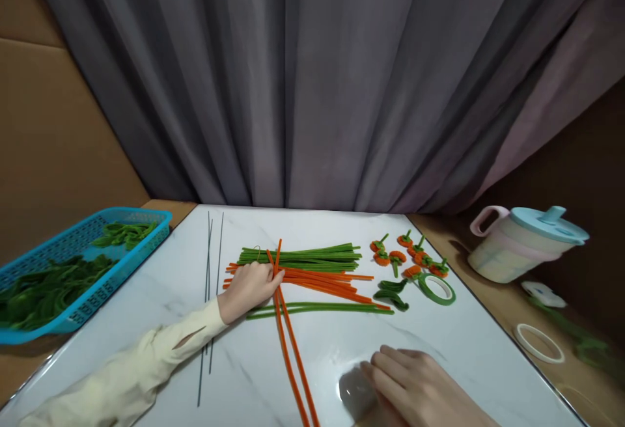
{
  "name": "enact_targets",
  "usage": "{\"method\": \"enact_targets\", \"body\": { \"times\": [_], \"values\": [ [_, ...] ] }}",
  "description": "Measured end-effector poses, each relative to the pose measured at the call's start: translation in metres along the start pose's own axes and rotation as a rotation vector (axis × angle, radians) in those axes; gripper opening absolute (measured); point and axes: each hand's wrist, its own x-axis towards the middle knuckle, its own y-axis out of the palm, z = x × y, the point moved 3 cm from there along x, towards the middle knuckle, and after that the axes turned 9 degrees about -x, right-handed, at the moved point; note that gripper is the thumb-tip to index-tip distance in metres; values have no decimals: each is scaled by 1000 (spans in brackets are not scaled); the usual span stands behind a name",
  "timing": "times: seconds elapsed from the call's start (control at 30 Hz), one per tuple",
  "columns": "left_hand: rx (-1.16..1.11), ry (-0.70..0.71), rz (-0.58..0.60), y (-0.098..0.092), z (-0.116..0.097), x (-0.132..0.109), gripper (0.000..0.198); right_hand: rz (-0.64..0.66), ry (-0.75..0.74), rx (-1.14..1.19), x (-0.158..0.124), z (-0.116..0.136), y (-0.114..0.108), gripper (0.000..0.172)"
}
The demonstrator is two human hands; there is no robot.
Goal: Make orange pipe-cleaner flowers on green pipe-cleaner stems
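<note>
My left hand point(250, 289) reaches across the white marble table point(161, 297) and pinches two long orange pipe cleaners point(289, 342) near their far end. These run toward me, crossing a pile of orange pipe cleaners point(332, 280). A bundle of green pipe cleaners point(312, 256) lies just behind that pile, and a few more green ones point(332, 308) lie in front. My right hand point(415, 388) rests flat on the table near the front edge, fingers stretched out, holding nothing.
Several small orange-and-green pipe-cleaner pieces point(407, 256) and a green tape roll point(437, 289) lie at the right. Thin dark wires point(211, 271) lie left. A blue basket point(105, 269) of green leaves sits at far left. A lidded pink jug point(525, 243) and a white ring point(540, 342) sit right.
</note>
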Motion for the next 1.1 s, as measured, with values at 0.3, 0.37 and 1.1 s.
{"method": "enact_targets", "body": {
  "times": [0.3, 0.37, 1.1],
  "values": [
    [-622, 198, 235, -34, -53, -5, 41, -59, 532, 687, 81, -42, -6, 33],
    [-701, 271, 332, -44, -76, -12, 38, -94, 516, 930, 99, -43, -9, 35],
    [-812, 330, 315, -59, -108, -11, 33, -715, 665, 1467, 94, -66, -53, 23]
  ]
}}
